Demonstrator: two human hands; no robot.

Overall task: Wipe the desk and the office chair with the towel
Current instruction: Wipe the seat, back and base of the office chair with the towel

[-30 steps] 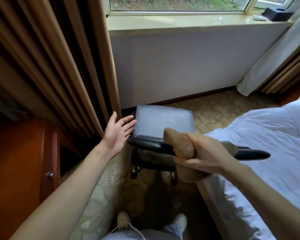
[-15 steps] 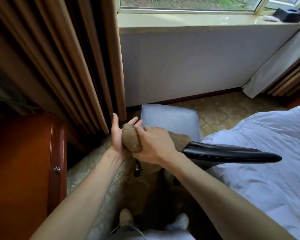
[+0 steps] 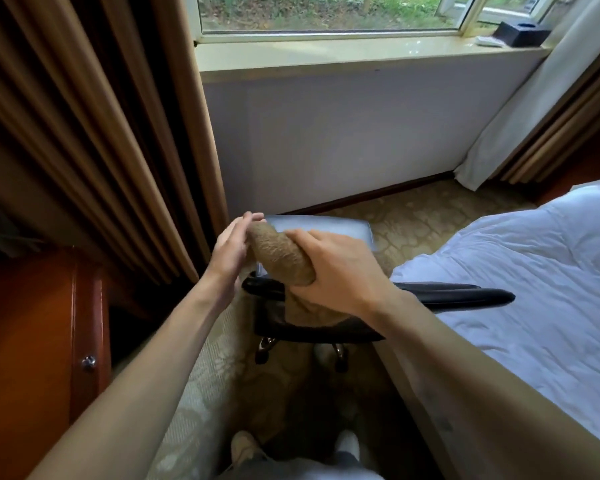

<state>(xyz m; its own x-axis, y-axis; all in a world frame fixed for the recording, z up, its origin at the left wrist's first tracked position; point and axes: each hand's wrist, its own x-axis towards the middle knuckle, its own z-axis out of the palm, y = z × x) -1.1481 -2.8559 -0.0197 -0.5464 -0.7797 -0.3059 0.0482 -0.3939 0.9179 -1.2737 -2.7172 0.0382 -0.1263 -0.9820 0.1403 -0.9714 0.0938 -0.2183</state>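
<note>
The bunched brown terry towel [image 3: 280,258], judged soft and light, is clasped mid-length by the right hand [image 3: 340,271], grip curled round it. The left hand [image 3: 230,252] is laid against its end, grip spread.

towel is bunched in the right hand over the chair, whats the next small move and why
Probably close the left hand on the upper end of the towel and spread it flatter. It is bunched into a roll in the right hand, lower part hanging against the chair back; the left hand is open beside the roll's end. A roll wipes little surface.
</note>
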